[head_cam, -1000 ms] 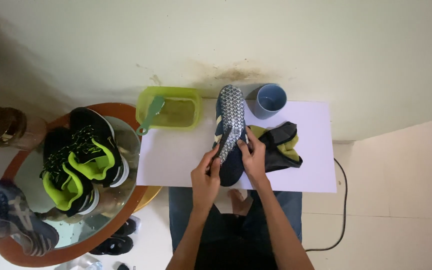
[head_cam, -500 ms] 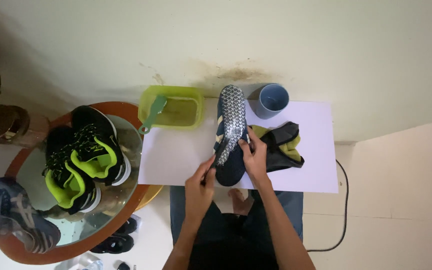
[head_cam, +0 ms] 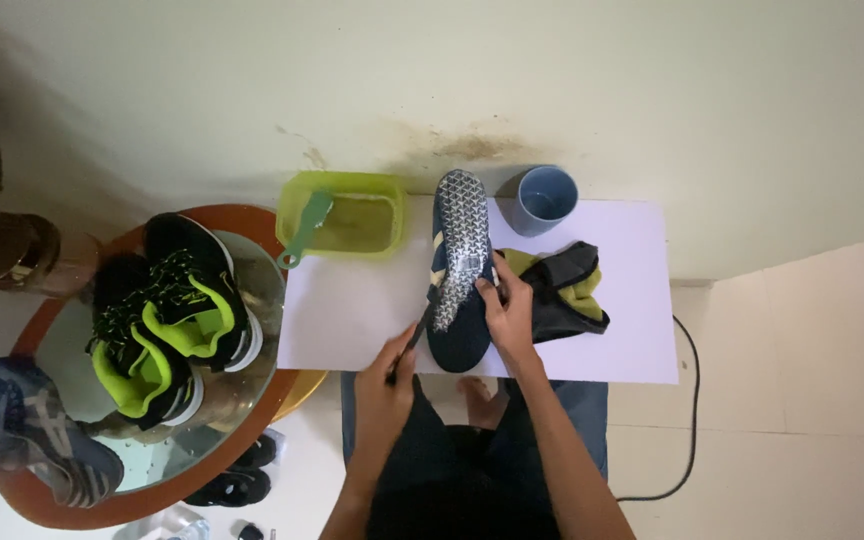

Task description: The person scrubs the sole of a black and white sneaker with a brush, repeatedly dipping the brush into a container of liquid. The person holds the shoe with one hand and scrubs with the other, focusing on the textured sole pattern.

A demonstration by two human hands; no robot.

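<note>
1. On the floor at the left stands a round table with a mirror top (head_cam: 62, 330); two black shoes with lime lining (head_cam: 167, 315) lie on it, and a blue patterned shoe (head_cam: 37, 435) rests at its lower left edge.
2. Beside it is a white table (head_cam: 352, 310), close to the wall.
3. At the middle of the white table lies a dark blue shoe (head_cam: 460, 265), sole up, its toe toward the wall.
4. Just right of this shoe is a black and lime cloth (head_cam: 562, 290), touching it.
5. At the back left corner sits a green tub (head_cam: 342, 215) with a green brush (head_cam: 304, 232) leaning in it; a blue cup (head_cam: 547, 200) stands at the back, right of the shoe.
6. The right hand (head_cam: 510, 315) is closed around the right side of the shoe near its heel.
7. The left hand (head_cam: 384, 385) is closed on a thin dark tool (head_cam: 418, 330), whose tip touches the left edge of the shoe.
</note>
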